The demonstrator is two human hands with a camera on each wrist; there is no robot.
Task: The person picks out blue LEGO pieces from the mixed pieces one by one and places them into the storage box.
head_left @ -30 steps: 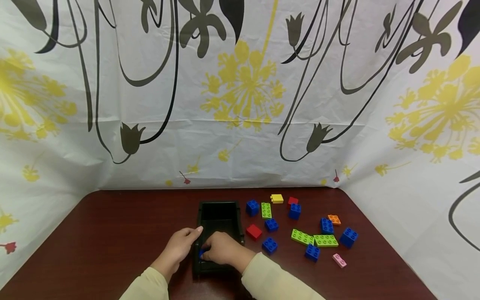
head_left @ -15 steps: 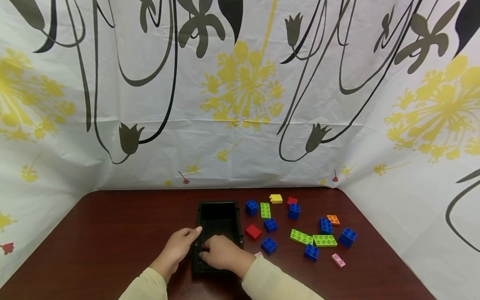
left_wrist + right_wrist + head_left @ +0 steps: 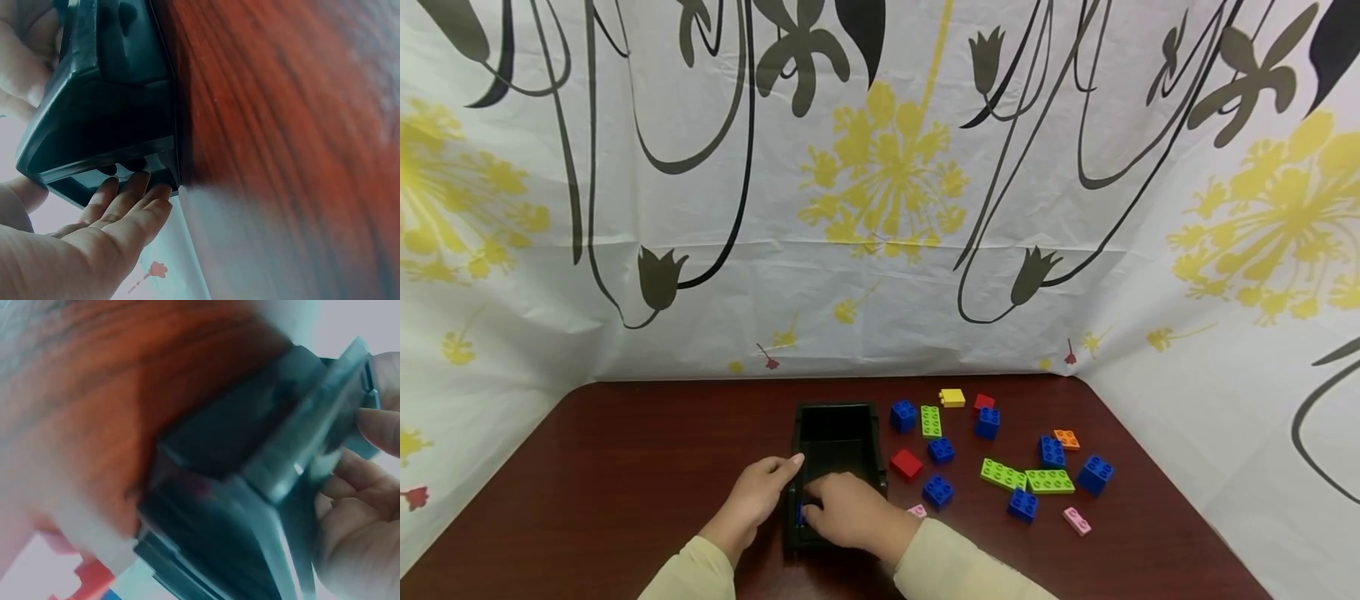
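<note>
Between the two hands sits a black box (image 3: 837,450), open at the top, on the dark red-brown surface (image 3: 625,467). The left hand (image 3: 760,493) lies against the box's left wall with its fingers fairly straight, touching the outside of the wall; in the left wrist view the fingertips (image 3: 134,194) press on the box's lower edge. The right hand (image 3: 844,512) reaches down into the near end of the box with its fingers curled over a small blue brick (image 3: 801,514), of which only a sliver shows at the fingertips beside the left wall. Whether the fingers actually pinch the brick or only rest on it cannot be told from these views. Both sleeves are pale cream.

To the right of the right hand, loose bricks are scattered on the surface: a red brick (image 3: 907,464) just beside the box's right wall, a pink one (image 3: 917,510) close to the right wrist, blue bricks (image 3: 937,491) a little further right, two long green bricks (image 3: 1027,478) lying end to end, and an orange one (image 3: 1067,439) and another pink one (image 3: 1077,521) well apart to the right. Beyond the box stand a blue, a green and a yellow brick (image 3: 952,397). A white cloth with yellow and black flowers (image 3: 880,183) hangs behind.
</note>
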